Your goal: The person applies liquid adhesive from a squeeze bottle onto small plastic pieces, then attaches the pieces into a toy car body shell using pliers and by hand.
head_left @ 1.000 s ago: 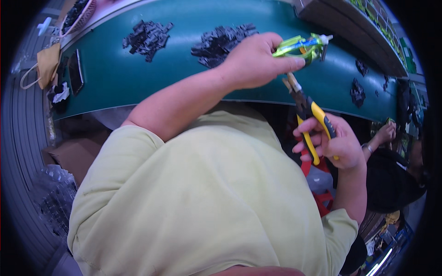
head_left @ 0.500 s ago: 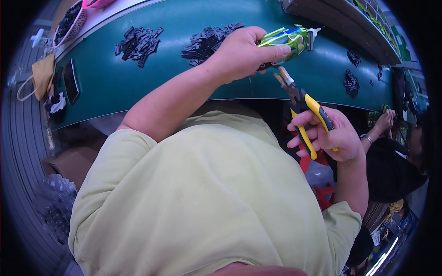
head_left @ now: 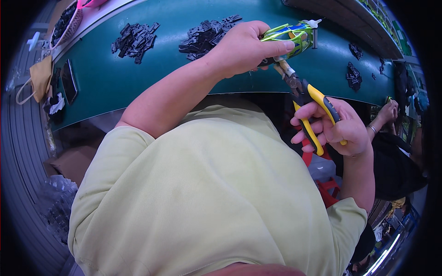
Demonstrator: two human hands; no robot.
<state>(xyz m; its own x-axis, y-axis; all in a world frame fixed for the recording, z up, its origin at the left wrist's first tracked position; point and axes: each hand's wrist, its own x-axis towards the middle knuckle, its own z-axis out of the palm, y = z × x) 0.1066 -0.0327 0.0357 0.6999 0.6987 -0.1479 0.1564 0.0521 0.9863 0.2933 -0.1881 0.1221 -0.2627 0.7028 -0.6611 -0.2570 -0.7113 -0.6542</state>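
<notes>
My left hand (head_left: 246, 48) is closed around a shiny green plastic shell (head_left: 294, 37), shaped like a toy car body, with a white tip and a grey bar at its right end. The thumb presses along its near side. In my right hand (head_left: 345, 126) is a pair of pliers (head_left: 317, 96) with yellow and black handles, the fingers spread around them. The pliers' jaws, partly wrapped in something pale, reach up to the near underside of the shell by my left fingers. Whether they grip a part there is hidden.
Two heaps of black plastic parts, one on the left (head_left: 135, 42) and one behind my left hand (head_left: 202, 37), lie on the green table (head_left: 170, 23). Smaller black piles (head_left: 353, 76) sit to the right. A phone (head_left: 69, 82) lies far left. Another person's hand (head_left: 388, 112) works at the right.
The shell has turned slightly in my left hand. My right hand and the pliers have shifted a little to the right, with the jaws still at the shell.
</notes>
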